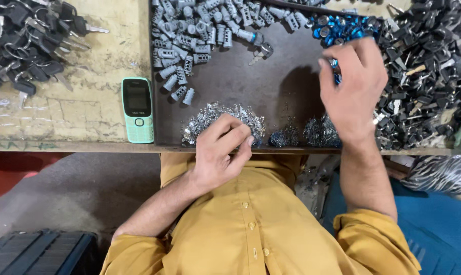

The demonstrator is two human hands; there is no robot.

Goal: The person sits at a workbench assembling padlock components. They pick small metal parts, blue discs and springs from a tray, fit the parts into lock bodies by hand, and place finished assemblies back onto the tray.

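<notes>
My left hand rests at the near edge of a dark metal tray, fingers curled over a heap of small silvery metal pieces; whether it pinches one I cannot tell. My right hand hovers over the tray's right side, fingers bent next to a pile of shiny blue caps. Its fingertips touch a blue cap, but the grip is hidden. Several grey lock cylinders lie heaped at the tray's far left.
A mint-green keypad phone lies on the worn wooden bench left of the tray. Black-headed keys pile at the far left. Black parts heap at right. Two small wire-spring clumps sit by the tray's near edge.
</notes>
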